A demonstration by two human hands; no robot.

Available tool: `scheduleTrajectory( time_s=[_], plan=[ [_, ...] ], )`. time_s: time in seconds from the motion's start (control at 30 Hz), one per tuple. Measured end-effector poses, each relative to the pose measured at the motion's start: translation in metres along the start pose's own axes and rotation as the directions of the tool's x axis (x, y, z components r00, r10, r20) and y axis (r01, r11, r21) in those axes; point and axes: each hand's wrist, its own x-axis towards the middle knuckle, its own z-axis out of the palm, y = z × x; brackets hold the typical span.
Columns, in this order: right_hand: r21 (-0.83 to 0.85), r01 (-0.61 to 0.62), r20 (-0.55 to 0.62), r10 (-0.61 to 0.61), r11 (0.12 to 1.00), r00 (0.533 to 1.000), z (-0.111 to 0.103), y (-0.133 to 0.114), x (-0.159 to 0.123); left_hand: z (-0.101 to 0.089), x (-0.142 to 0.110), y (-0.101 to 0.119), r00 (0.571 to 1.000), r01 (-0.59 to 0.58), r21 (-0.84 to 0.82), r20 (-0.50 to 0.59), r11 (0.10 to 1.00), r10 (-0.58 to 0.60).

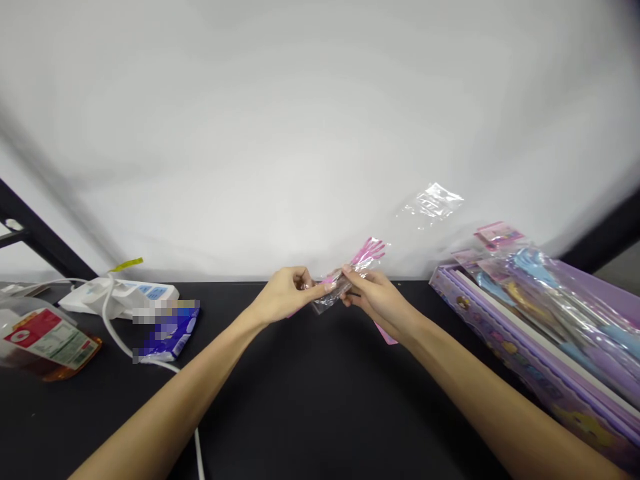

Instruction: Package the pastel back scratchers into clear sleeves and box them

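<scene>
A pink hand-shaped back scratcher (369, 249) lies inside clear plastic wrapping, held above the black table. My left hand (285, 293) is closed on its lower part, thumb pressed against the plastic. Beside it, my right hand (377, 300) pinches the same wrapped scratcher just below its pink fingers. A crinkled clear plastic bag (434, 203) shows up and to the right, against the white wall; whether it joins the wrapping in my hands I cannot tell. Beneath my right hand a strip of pink (386, 333) pokes out, mostly hidden.
On the right, a purple printed box (493, 340) holds several bagged back scratchers (535, 263), some blue. At left are a white power strip (120, 297) with a cable, a blue packet (170, 333) and a labelled plastic bottle (50, 340). The white wall rises behind the table.
</scene>
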Motion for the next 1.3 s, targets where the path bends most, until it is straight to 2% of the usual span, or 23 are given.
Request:
scheduleTrajectory(
  time_s=[0.1, 0.17, 0.27, 0.33, 0.37, 0.43, 0.53, 0.57, 0.7, 0.73, 0.87, 1.0, 1.17, 1.23, 1.3],
  plan=[
    [0.035, -0.015, -0.079, 0.018, 0.999, 0.997, -0.005, -0.001, 0.001, -0.001, -0.001, 0.003, 0.977, 0.033, -0.208, 0.211, 0.978, 0.012],
    [0.037, -0.037, -0.103, 0.041, 0.999, 0.994, -0.008, -0.005, 0.001, -0.002, 0.000, 0.003, 0.961, 0.085, -0.251, 0.276, 0.964, -0.013],
    [0.097, -0.021, -0.162, 0.036, 0.995, 0.986, -0.010, -0.011, 0.001, -0.004, 0.001, -0.002, 0.985, 0.092, -0.128, 0.155, 0.987, -0.072],
    [0.152, 0.001, -0.209, 0.031, 0.988, 0.977, -0.012, -0.014, 0.001, -0.005, 0.002, -0.005, 0.995, 0.073, -0.029, 0.068, 0.997, -0.071],
    [0.166, 0.005, -0.217, 0.032, 0.986, 0.976, -0.013, -0.015, 0.002, -0.006, 0.002, -0.006, 0.997, 0.056, -0.018, 0.062, 0.998, -0.055],
    [0.164, 0.005, -0.220, 0.032, 0.987, 0.975, -0.015, -0.014, 0.003, -0.008, 0.002, -0.006, 0.989, 0.035, -0.088, 0.147, 0.996, -0.022],
    [0.155, 0.001, -0.213, 0.032, 0.988, 0.976, -0.016, -0.012, 0.003, -0.009, 0.000, -0.004, 0.948, 0.072, -0.223, 0.319, 0.972, 0.003],
    [0.155, -0.007, -0.197, 0.038, 0.988, 0.980, -0.016, -0.011, 0.002, -0.009, -0.001, -0.003, 0.947, 0.076, -0.218, 0.321, 0.973, -0.003],
    [0.152, -0.052, -0.132, 0.072, 0.987, 0.989, -0.013, -0.009, 0.001, -0.005, -0.003, 0.000, 0.982, 0.026, -0.077, 0.190, 0.997, -0.011],
    [0.152, -0.057, -0.134, 0.078, 0.987, 0.988, -0.013, -0.009, 0.001, -0.004, -0.003, 0.000, 0.981, 0.008, -0.063, 0.194, 0.998, 0.005],
    [0.141, -0.053, -0.138, 0.073, 0.989, 0.988, -0.013, -0.012, 0.000, -0.003, -0.004, -0.002, 0.951, -0.054, -0.118, 0.296, 0.992, 0.087],
    [0.094, -0.121, -0.113, 0.131, 0.988, 0.985, -0.013, -0.014, -0.001, 0.001, -0.007, -0.003, 0.945, -0.050, -0.164, 0.311, 0.985, 0.099],
    [0.070, -0.141, -0.136, 0.149, 0.988, 0.979, -0.019, -0.014, 0.001, 0.001, -0.011, 0.004, 0.929, -0.120, -0.059, 0.345, 0.991, 0.133],
    [0.061, -0.140, -0.132, 0.147, 0.988, 0.980, -0.023, -0.014, 0.001, -0.004, -0.013, 0.007, 0.908, -0.139, -0.035, 0.395, 0.990, 0.141],
    [0.048, -0.127, -0.119, 0.132, 0.991, 0.984, -0.027, -0.016, 0.000, -0.009, -0.015, 0.010, 0.860, -0.124, -0.047, 0.494, 0.991, 0.131]
  ],
)
